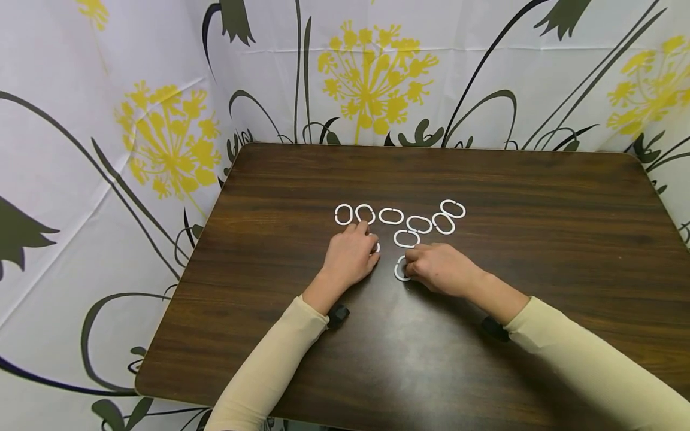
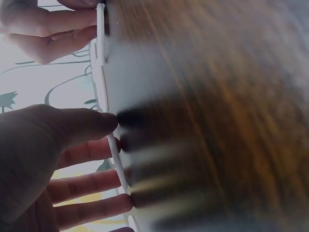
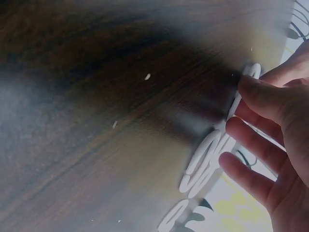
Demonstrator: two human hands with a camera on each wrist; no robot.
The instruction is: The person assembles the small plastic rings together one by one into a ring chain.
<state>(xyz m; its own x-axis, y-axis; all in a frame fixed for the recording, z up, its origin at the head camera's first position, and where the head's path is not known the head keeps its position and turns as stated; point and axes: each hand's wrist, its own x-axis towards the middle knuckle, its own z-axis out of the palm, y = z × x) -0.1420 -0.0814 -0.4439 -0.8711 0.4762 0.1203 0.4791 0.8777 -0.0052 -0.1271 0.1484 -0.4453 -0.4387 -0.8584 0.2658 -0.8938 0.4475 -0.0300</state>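
Several white oval plastic links, each with a small gap, lie on the dark wooden table. My left hand [image 1: 351, 254] is at the table's middle, its thumb and fingers about a link [image 1: 377, 246] that is mostly covered. In the left wrist view, the thumb [image 2: 108, 122] and fingertips reach the tabletop. To the right, my right hand [image 1: 444, 269] pinches another link [image 1: 400, 269] by its right side, low on the table. The right wrist view has the thumb [image 3: 256, 92] against that link [image 3: 235, 104], fingers behind it.
Beyond the hands, an uneven row of links runs from the left link [image 1: 344, 214] through a middle link [image 1: 380, 216] to a far-right link [image 1: 462, 209]. One link [image 1: 396, 239] sits just above the right hand. The brown table [image 1: 566, 239] meets a flower-printed cloth [image 1: 280, 72].
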